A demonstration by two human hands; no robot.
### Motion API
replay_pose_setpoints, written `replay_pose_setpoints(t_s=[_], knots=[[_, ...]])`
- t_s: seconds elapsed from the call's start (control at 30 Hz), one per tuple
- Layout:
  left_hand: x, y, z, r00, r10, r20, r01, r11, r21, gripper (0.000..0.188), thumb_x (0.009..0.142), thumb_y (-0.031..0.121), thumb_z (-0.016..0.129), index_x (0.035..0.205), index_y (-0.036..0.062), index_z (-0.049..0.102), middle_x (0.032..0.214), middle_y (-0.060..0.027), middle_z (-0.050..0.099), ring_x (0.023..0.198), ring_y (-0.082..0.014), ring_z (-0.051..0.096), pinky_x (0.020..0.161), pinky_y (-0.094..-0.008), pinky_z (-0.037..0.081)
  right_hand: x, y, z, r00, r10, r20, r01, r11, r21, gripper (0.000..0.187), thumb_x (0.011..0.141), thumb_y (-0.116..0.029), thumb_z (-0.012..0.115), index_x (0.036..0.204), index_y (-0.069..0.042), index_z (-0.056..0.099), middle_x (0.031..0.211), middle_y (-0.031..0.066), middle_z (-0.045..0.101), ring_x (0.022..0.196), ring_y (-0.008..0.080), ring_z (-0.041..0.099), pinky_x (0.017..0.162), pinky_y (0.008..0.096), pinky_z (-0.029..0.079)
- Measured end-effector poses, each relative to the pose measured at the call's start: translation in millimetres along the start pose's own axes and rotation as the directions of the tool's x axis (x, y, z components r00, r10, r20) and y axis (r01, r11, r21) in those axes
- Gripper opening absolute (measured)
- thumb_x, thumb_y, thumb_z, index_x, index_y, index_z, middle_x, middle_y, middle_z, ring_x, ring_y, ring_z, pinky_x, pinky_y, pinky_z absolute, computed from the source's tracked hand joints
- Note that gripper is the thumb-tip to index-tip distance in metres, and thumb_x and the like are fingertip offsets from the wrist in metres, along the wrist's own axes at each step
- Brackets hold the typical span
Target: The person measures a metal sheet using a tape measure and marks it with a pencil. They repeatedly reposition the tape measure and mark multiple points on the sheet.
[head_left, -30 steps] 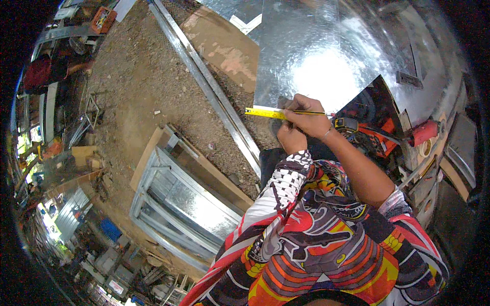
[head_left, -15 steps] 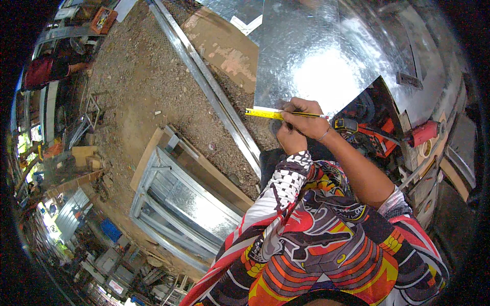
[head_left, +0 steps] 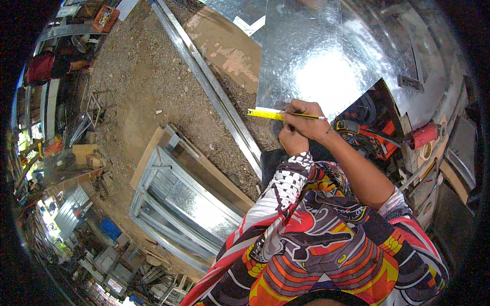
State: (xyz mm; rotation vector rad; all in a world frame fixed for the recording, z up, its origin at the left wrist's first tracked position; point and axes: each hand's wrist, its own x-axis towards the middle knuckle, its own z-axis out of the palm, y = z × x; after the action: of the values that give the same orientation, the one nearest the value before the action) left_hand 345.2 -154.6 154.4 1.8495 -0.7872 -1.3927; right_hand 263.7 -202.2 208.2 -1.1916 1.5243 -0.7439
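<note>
Yellow measuring tape [head_left: 266, 114] stayed pinched in the left hand [head_left: 294, 141], the right hand [head_left: 309, 124] gripping a pencil [head_left: 312, 117], poses nearly unchanged from a second before. Its end jutted past the near-left corner of the metal sheet [head_left: 293, 56]; farther left, metal rails [head_left: 211, 95] bordered open gravel [head_left: 143, 81].
</note>
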Motion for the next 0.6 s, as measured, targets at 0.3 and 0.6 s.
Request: replay_pose_setpoints(t_s=[0.3,0.6], knots=[[-0.3,0.9,0.1,1.000,0.007,-0.009,-0.007,1.000,0.000,0.031,0.090,0.024,0.067,0.099,-0.0055,0.070,0.085,-0.0231,0.071,0.076,-0.0327,0.067,0.070,-0.0436,0.050,2.2,6.4,-0.5,0.999,-0.047,0.007,0.048,0.991,-0.128,0.012,0.089,-0.014,0.067,0.086,-0.002,0.065,0.074,0.0087,0.065,0.064,0.0149,0.065,0.060,0.0340,0.053],[0.0,-0.2,0.9,1.000,0.018,-0.019,-0.018,1.000,-0.001,0.031,0.089,0.025,0.067,0.097,-0.0048,0.070,0.082,-0.0236,0.071,0.074,-0.0345,0.067,0.068,-0.0450,0.050,0.4,6.9,1.0,1.000,-0.004,0.004,0.005,1.000,-0.029,0.019,0.088,-0.017,0.075,0.086,0.000,0.066,0.071,0.0075,0.066,0.066,0.0075,0.057,0.058,0.0294,0.049]])
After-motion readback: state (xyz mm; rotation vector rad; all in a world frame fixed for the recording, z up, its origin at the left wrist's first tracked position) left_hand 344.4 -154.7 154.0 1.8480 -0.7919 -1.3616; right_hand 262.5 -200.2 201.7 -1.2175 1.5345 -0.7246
